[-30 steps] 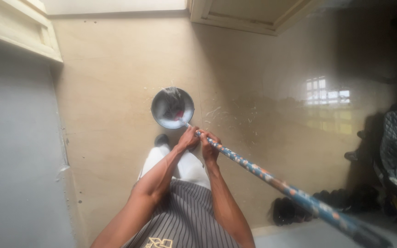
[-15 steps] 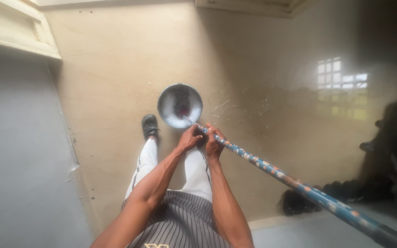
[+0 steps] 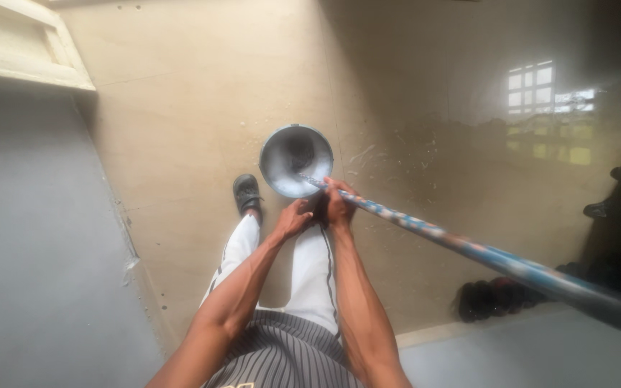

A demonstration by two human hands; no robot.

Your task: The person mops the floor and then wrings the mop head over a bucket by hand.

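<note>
**A:** Start me wide. What's on my feed?

**B:** A glossy beige tile floor [image 3: 181, 108] fills most of it, with a grey wall [image 3: 30, 251] down the left and a window reflection [image 3: 548, 90] shining at upper right. Dark shoes [image 3: 490, 298] sit by the threshold at lower right.

**A:** And the pole I'm watching?

**B:** A long blue patterned mop handle [image 3: 468, 248] runs from the lower right corner up to a round grey bucket [image 3: 273, 147] standing on the floor just ahead of the feet. The mop end is down inside the bucket; I can't make out the head itself.

**A:** Hands?

**B:** Both wrapped around the lower stretch of the handle, just beside the bucket rim. The left hand [image 3: 292, 218] has its fingers curled closed on the shaft; the right hand [image 3: 339, 205] is clenched on it right next to it, nearly touching.

**A:** My worry?

**B:** I'd judge tipping. The handle leans well off to the side and enters near the rim, so a hard push could lever the bucket over. There are streaks on the tiles beside it, and the black shoe [image 3: 246, 192] stands close; wet gloss could mean a slip.
</note>
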